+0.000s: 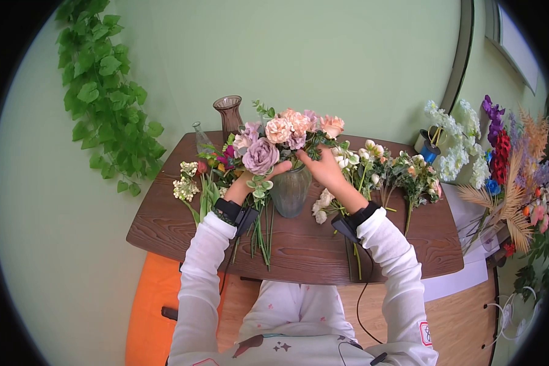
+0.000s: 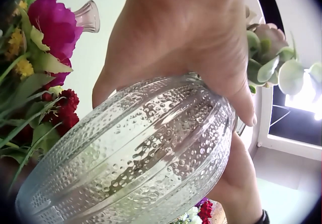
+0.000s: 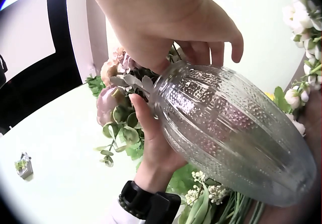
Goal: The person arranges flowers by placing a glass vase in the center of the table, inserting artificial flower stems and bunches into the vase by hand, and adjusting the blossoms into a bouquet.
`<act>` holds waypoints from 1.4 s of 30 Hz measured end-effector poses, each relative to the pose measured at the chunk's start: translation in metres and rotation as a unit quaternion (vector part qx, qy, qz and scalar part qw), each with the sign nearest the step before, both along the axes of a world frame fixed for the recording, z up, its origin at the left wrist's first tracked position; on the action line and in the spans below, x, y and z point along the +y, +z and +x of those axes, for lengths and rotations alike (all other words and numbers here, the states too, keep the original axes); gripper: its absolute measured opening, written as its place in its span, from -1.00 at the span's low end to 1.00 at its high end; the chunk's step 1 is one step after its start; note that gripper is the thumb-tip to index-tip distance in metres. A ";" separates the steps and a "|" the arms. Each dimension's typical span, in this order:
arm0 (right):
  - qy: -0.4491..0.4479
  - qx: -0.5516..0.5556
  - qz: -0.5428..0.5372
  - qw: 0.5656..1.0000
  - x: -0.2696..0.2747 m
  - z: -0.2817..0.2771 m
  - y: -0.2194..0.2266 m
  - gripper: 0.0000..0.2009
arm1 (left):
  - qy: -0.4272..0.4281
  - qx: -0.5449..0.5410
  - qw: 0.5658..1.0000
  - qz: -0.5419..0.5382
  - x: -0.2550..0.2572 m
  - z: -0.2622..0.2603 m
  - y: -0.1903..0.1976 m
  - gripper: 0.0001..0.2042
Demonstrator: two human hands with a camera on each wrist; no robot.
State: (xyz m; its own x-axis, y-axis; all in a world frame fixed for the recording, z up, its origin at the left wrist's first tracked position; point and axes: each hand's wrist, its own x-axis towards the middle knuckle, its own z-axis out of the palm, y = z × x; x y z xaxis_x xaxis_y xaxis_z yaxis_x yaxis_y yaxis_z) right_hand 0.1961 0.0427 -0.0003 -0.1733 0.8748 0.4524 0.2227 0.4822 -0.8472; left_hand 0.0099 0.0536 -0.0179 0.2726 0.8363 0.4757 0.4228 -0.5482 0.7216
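A ribbed, bubble-textured clear glass vase (image 1: 291, 192) stands on the dark wooden table. Over its mouth sits a bunch of artificial flowers (image 1: 277, 137), peach and mauve blooms with leaves. My left hand (image 1: 267, 175) grips the vase's neck from the left; its thumb lies near the rim in the left wrist view. On the opposite side, my right hand (image 3: 171, 27) curls round the neck, its fingers partly behind the glass and its thumb close to the flowers. Round green leaves (image 3: 123, 131) hang beside the vase's mouth. The flower stems at the rim are largely hidden by my hands.
Green stems (image 1: 262, 238) and white-berried sprigs (image 1: 187, 183) lie left of the vase. White flowers (image 1: 372, 152) and leafy sprays (image 1: 418, 174) lie to the right. A brown glass vase (image 1: 228, 113) and a small clear bottle (image 1: 201, 137) stand behind. More flowers (image 1: 509, 165) stand beyond the table's right edge.
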 end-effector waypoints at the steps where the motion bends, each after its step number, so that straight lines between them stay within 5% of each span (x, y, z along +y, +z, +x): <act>1: -0.011 -0.007 -0.034 0.999 -0.003 -0.001 0.002 -0.69 | 0.000 0.000 1.000 0.000 -0.001 -0.002 0.000 -0.22; 4: -0.011 -0.011 -0.098 0.995 -0.002 0.000 0.001 -0.70 | -0.021 0.089 0.994 -0.055 -0.004 -0.003 0.003 -0.06; 8: 0.015 -0.007 -0.048 0.999 0.009 0.002 -0.011 -0.71 | 0.004 0.120 0.992 -0.040 -0.009 0.004 0.004 -0.05; 10: 0.017 0.017 -0.011 1.000 0.008 0.003 -0.012 -0.72 | 0.010 0.066 0.989 0.133 -0.013 0.007 -0.003 -0.49; 13: 0.002 0.000 -0.012 1.000 0.007 0.009 -0.014 -0.73 | -0.010 0.131 0.990 0.059 -0.016 0.007 0.003 -0.54; 15: -0.008 0.015 -0.024 1.000 0.005 0.012 -0.016 -0.74 | -0.055 0.049 0.994 0.086 -0.012 0.012 -0.005 -0.60; 17: -0.018 0.030 -0.036 0.999 -0.003 0.015 -0.011 -0.74 | -0.083 0.087 0.992 -0.033 -0.008 0.016 -0.005 -0.46; 22: -0.022 0.032 -0.090 0.995 -0.013 0.028 -0.006 -0.73 | -0.155 -0.022 0.987 -0.029 -0.006 0.029 -0.018 -0.72; 26: -0.036 0.035 -0.085 0.995 -0.007 0.035 -0.017 -0.73 | -0.159 0.008 0.987 0.006 0.002 0.032 -0.027 -0.72; 29: -0.019 0.064 -0.062 0.996 -0.007 0.039 -0.021 -0.74 | -0.151 0.020 0.987 0.052 0.033 0.022 -0.061 -0.71; 31: -0.021 0.075 -0.049 0.996 -0.011 0.039 -0.018 -0.75 | -0.134 0.014 0.990 -0.032 0.069 0.005 -0.099 -0.69; 35: -0.028 0.043 -0.038 0.998 -0.014 0.040 -0.013 -0.73 | -0.079 -0.009 0.992 -0.096 -0.001 0.030 -0.023 -0.69; 41: -0.051 0.052 -0.012 0.997 -0.013 0.039 -0.017 -0.69 | 0.035 0.044 0.994 -0.091 -0.004 0.030 -0.028 -0.58; 42: -0.038 0.062 -0.017 0.997 -0.013 0.039 -0.017 -0.69 | 0.000 -0.071 0.993 -0.091 -0.001 0.031 -0.037 -0.58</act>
